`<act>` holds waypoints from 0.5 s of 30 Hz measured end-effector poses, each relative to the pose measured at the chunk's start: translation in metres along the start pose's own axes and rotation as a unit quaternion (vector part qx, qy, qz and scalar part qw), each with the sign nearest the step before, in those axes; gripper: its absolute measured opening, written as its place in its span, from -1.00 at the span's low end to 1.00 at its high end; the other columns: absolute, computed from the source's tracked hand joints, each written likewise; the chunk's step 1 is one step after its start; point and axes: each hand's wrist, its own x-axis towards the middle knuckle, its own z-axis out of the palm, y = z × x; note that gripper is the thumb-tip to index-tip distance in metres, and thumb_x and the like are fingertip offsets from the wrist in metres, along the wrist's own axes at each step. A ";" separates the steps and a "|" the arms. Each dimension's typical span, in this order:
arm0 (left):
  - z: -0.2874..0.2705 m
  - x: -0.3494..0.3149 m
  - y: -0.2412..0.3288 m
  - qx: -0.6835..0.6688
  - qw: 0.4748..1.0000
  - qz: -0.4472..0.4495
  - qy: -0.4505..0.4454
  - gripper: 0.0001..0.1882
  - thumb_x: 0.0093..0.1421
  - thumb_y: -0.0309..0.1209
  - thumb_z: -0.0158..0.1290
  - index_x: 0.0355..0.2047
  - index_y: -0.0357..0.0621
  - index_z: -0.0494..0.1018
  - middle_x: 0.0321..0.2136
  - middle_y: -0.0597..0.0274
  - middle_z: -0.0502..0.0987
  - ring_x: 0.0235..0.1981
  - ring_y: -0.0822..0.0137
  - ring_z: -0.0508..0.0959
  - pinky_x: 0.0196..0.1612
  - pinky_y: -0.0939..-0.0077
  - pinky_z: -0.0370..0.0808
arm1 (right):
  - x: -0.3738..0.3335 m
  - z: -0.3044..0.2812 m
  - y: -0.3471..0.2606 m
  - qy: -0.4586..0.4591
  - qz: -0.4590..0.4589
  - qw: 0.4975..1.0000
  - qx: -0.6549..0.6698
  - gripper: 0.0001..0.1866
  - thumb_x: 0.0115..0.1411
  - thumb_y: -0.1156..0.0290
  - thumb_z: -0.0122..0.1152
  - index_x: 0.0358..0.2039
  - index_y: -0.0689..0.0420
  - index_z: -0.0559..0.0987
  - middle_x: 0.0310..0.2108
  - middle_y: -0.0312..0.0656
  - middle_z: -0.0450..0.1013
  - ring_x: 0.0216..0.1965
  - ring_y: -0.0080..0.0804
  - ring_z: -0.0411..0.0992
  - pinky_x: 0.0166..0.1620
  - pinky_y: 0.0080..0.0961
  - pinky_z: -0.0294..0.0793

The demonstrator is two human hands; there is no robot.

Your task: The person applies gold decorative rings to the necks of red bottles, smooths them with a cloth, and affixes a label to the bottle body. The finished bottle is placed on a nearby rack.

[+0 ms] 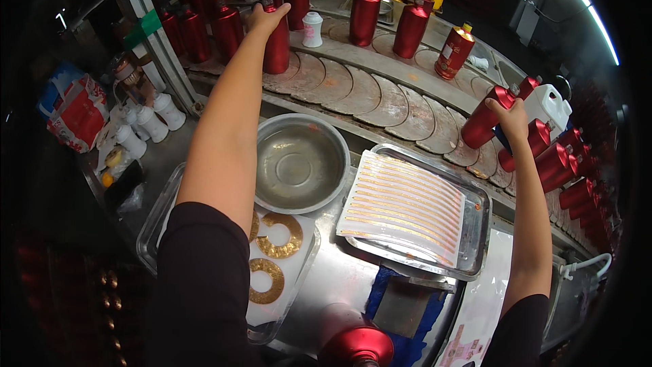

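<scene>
My left hand reaches to the far conveyor, its fingers closed round the upper part of a glossy red bottle standing on the overlapping plates. My right hand grips another red bottle, tilted, at the right stretch of the conveyor; some of its fingers are hidden behind it. Close to my body, a red bottle stands partly cut off by the lower edge. Between my arms lie a sheet of gold-edged curved strips in a metal tray and a metal basin of liquid.
Conveyor plates curve across the back. More red bottles line it, with a decorated red bottle and a small white container among them. Gold ring-shaped labels lie left; a white jug stands right.
</scene>
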 end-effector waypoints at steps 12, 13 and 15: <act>-0.076 -0.090 -0.001 -0.434 0.901 -0.013 0.002 -0.72 0.18 -0.25 0.25 -0.20 -0.13 0.52 -0.24 0.29 0.59 -0.21 0.45 0.53 -0.08 0.47 0.46 | -0.022 -0.021 0.012 0.017 -0.070 0.997 0.011 -0.12 -0.04 -0.23 0.37 0.07 0.23 0.42 -0.07 0.16 0.53 0.01 0.10 0.49 0.06 -0.18 0.41; -0.105 -0.096 -0.002 -0.446 0.895 -0.016 -0.005 -0.72 0.18 -0.27 0.24 -0.19 -0.14 0.52 -0.23 0.29 0.59 -0.21 0.45 0.54 -0.08 0.48 0.47 | -0.028 -0.027 0.000 0.002 -0.072 0.997 0.032 -0.18 0.00 -0.16 0.39 0.08 0.23 0.44 -0.10 0.07 0.55 -0.04 -0.06 0.53 0.04 -0.29 0.43; -0.166 -0.106 -0.005 -0.457 0.889 -0.017 -0.020 -0.73 0.19 -0.29 0.23 -0.17 -0.14 0.52 -0.22 0.30 0.60 -0.20 0.45 0.56 -0.08 0.50 0.48 | -0.045 -0.038 -0.035 -0.081 -0.099 0.975 0.181 -0.24 0.04 -0.08 0.41 0.07 0.23 0.45 -0.13 -0.02 0.56 -0.08 -0.21 0.54 0.03 -0.39 0.43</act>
